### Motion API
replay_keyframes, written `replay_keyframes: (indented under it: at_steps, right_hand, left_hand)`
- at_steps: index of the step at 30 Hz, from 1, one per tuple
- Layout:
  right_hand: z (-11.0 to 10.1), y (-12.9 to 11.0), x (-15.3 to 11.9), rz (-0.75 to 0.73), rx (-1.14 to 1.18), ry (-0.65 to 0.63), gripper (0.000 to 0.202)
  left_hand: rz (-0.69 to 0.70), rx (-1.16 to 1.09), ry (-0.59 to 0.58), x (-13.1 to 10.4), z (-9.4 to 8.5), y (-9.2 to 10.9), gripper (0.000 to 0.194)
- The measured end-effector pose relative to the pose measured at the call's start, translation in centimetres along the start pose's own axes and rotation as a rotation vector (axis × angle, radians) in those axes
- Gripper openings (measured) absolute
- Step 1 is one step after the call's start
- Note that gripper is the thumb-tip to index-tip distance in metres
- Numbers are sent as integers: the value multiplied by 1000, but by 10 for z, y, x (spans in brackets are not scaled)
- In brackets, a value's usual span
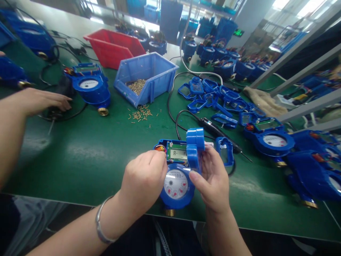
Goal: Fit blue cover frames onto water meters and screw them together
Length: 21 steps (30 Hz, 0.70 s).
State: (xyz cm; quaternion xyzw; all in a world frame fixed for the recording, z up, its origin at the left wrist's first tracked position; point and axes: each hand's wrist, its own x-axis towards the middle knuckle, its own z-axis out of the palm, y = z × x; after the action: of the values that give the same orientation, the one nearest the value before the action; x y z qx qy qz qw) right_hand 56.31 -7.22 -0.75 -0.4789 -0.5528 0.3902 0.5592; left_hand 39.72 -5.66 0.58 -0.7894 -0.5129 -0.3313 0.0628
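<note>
A blue water meter point(176, 186) with a round white dial and a lit display stands at the table's front edge. My left hand point(145, 176) is closed at the upper left of its housing, by red and yellow wires; whatever its fingertips pinch is hidden. My right hand point(211, 174) is wrapped round the meter's right side, thumb beside the dial, next to a blue cylindrical part point(195, 140). Just right of that hand lies a blue frame cover point(226, 151). Behind it rests a black electric screwdriver point(213, 128).
A blue bin point(160, 80) of brass screws, loose screws point(141, 113) and a red bin point(112, 46) stand behind. Blue covers point(209, 94) are piled at back right. More meters point(273, 140) line the right. Another person's hand point(39, 101) is at left beside a meter point(92, 85).
</note>
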Motion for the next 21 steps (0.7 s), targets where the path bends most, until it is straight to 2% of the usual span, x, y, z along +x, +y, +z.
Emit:
replay_keyframes:
  at_steps: [3, 6, 8, 10, 16, 21]
  right_hand:
    - [0, 0, -1, 1, -17, 4, 58]
    - [0, -1, -1, 2, -9, -1, 57]
    - [0, -1, 0, 2, -2, -4, 56]
    - [0, -1, 0, 4, -3, -3, 56]
    - [0, -1, 1, 4, 4, 0, 56]
    - [-2, 3, 0, -5, -12, -10, 57]
  left_hand:
    - [-114, -168, 15, 2, 1, -2, 11]
    - [-317, -416, -83, 3, 1, -6, 10]
    - [-382, -486, -125, 3, 0, -8, 8]
    - [-347, -450, -109, 2, 0, -8, 10]
    - [-54, -120, -66, 2, 2, -2, 20]
    - [29, -39, -84, 2, 1, 2, 22]
